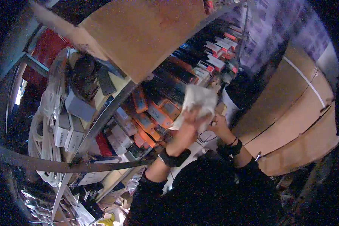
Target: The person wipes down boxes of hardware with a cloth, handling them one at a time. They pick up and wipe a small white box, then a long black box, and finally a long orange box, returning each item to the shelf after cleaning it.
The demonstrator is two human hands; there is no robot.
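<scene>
A pale, crumpled sheet-like thing [200, 97], cloth or plastic, is in front of me at the middle of the view; blur hides its exact kind. My left hand [190, 124] lies over its lower part with curled fingers, smeared by motion. Close beside it, at the lower right corner, my right hand [220, 127] is closed, with thumb and fingers pinched at the edge of the same pale thing. Both wrists wear dark bands. Below the hands there is a light surface with a thin dark loop on it.
Orange boxes [153, 115] and white-and-red boxes [216, 62] fill the shelf beyond my hands. A large cardboard sheet [139, 30] juts in above. Big cardboard cartons [290, 113] stand to the right. Coiled clear tubing [45, 120] hangs at the left beside a metal shelf post.
</scene>
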